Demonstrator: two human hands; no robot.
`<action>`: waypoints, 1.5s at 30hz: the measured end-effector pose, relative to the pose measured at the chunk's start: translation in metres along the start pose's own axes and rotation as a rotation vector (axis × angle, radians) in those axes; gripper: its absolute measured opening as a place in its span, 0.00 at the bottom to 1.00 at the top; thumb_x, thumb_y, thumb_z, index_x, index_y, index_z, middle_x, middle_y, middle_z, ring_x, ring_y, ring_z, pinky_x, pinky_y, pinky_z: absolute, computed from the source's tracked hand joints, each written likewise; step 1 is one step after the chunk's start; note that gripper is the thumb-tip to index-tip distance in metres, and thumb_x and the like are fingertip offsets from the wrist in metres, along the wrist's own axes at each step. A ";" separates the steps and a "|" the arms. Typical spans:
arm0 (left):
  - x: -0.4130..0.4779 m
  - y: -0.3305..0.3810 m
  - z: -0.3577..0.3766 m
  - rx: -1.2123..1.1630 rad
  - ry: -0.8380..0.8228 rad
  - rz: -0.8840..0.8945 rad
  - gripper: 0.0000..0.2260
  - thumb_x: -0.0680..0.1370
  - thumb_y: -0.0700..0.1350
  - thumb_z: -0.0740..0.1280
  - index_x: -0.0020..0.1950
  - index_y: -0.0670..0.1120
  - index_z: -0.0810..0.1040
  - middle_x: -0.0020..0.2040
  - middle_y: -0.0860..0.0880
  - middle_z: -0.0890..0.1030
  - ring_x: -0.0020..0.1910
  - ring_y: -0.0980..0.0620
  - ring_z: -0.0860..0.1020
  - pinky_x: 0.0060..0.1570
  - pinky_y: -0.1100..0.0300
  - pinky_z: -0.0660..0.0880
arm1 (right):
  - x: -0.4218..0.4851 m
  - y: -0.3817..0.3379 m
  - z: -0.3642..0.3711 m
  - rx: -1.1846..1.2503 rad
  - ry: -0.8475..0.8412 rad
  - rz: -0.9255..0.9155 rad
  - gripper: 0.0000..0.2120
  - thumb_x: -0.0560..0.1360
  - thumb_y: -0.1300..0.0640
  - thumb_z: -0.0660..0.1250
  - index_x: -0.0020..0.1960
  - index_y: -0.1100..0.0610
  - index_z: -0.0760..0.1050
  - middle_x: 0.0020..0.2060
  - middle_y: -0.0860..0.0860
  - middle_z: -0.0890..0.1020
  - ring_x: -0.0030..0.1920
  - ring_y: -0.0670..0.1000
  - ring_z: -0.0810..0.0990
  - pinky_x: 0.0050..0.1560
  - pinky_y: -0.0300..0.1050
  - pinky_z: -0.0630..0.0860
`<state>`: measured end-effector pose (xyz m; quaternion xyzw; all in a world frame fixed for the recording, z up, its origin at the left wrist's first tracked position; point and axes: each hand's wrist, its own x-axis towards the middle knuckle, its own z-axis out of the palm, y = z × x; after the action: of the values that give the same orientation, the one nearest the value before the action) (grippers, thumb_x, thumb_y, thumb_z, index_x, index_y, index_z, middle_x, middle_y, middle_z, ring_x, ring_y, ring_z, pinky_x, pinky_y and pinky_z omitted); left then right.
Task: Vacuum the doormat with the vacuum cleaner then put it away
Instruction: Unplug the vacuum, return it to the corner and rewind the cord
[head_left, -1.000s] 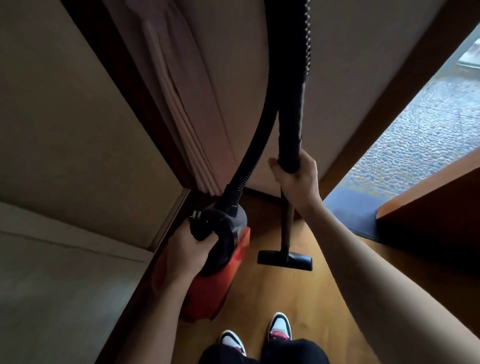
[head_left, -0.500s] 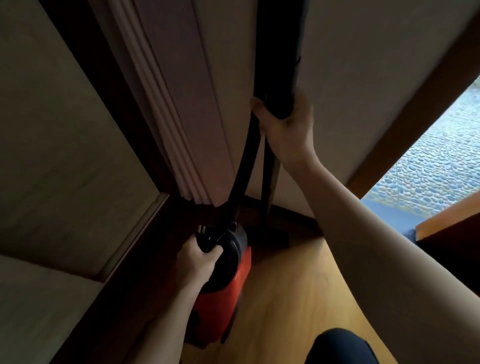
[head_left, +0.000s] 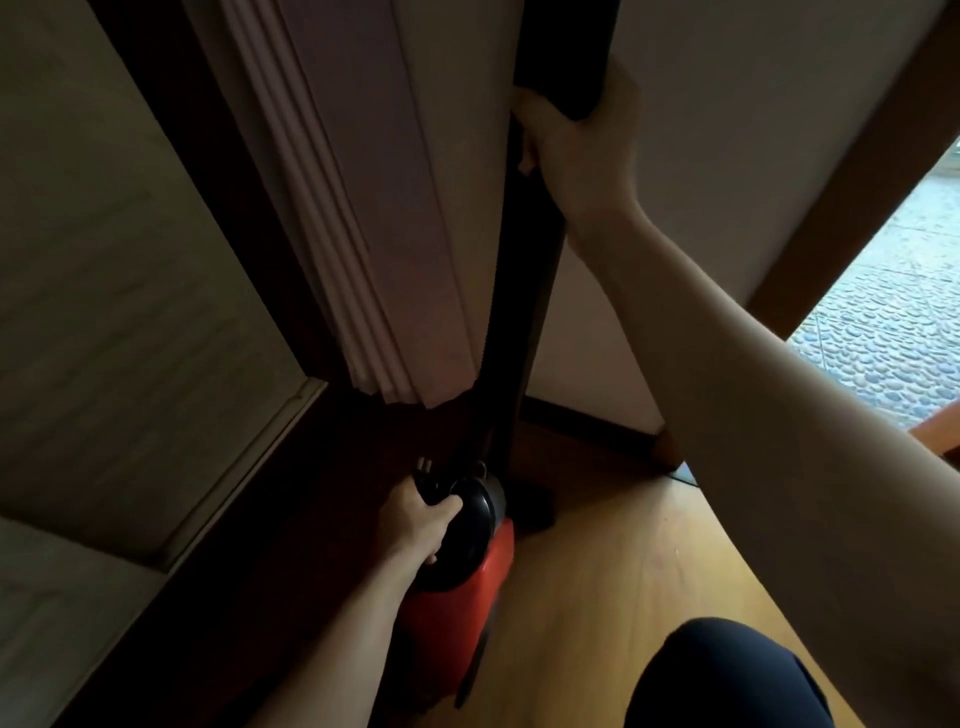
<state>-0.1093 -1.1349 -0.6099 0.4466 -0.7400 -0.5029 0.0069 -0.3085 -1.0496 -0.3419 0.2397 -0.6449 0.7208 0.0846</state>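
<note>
**Floor.** Wooden floor (head_left: 597, 597), light brown boards, lit on the right and in shadow towards the left. A dark skirting board (head_left: 587, 421) runs along its far edge.

**Walls.** Plain cream wall (head_left: 753, 130) ahead. Pale panelled wall (head_left: 104, 260) on the left, edged by a dark wooden frame (head_left: 218, 234). A brown door post (head_left: 852, 197) slants down the right side. Beyond it is a pebbled surface (head_left: 893, 322), blue-grey, in daylight.

**Folding door.** Pale folding door (head_left: 363, 208), its leaves stacked together, hanging between the dark frame and the cream wall. Its lower end stops above the floor.

**Vacuum cleaner.** Vacuum cleaner (head_left: 467, 582), red body with a black rounded top, in the shadowed corner at the foot of the folding door, beside the dark frame. Whether it rests on the floor cannot be told.
- Hose (head_left: 485, 395): black, ribbed, rising from the top of the body along the door's edge.
- Tube (head_left: 535, 312): black, rigid, upright just beside the hose.
- Nozzle (head_left: 535, 506): black, low against the skirting board, largely in shadow.
- Plug (head_left: 423, 465): two prongs pointing up, just beyond the knuckles of the lower hand.

**Hands.**
- Left hand (head_left: 421, 525): fingers curled over the black top of the vacuum cleaner, gripping it.
- Right hand (head_left: 576, 140): raised, wrapped round the upper part of the tube.

**Person.** A dark-clothed knee (head_left: 727, 675) shows at the bottom edge.
</note>
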 end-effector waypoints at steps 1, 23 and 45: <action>0.002 -0.001 0.003 -0.013 -0.002 -0.007 0.08 0.72 0.45 0.72 0.48 0.45 0.77 0.35 0.45 0.81 0.20 0.54 0.74 0.19 0.63 0.69 | -0.001 0.008 -0.002 -0.018 -0.003 0.010 0.09 0.73 0.64 0.71 0.52 0.63 0.76 0.35 0.55 0.80 0.30 0.48 0.78 0.30 0.41 0.74; 0.023 -0.053 0.041 0.139 -0.098 0.027 0.09 0.72 0.50 0.69 0.49 0.49 0.76 0.43 0.49 0.81 0.40 0.46 0.83 0.33 0.58 0.79 | -0.112 0.206 -0.019 -0.172 -0.012 0.478 0.11 0.78 0.58 0.72 0.39 0.60 0.75 0.30 0.52 0.77 0.27 0.43 0.77 0.29 0.35 0.75; 0.033 -0.062 0.048 0.131 0.019 0.438 0.18 0.78 0.58 0.66 0.60 0.47 0.76 0.47 0.56 0.82 0.44 0.61 0.81 0.39 0.77 0.72 | -0.117 0.239 -0.016 -0.177 0.081 0.510 0.14 0.77 0.56 0.74 0.37 0.60 0.75 0.29 0.51 0.78 0.29 0.45 0.78 0.31 0.37 0.76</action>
<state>-0.1109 -1.1278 -0.6943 0.2793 -0.8503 -0.4361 0.0939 -0.3130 -1.0483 -0.6085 0.0322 -0.7410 0.6686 -0.0530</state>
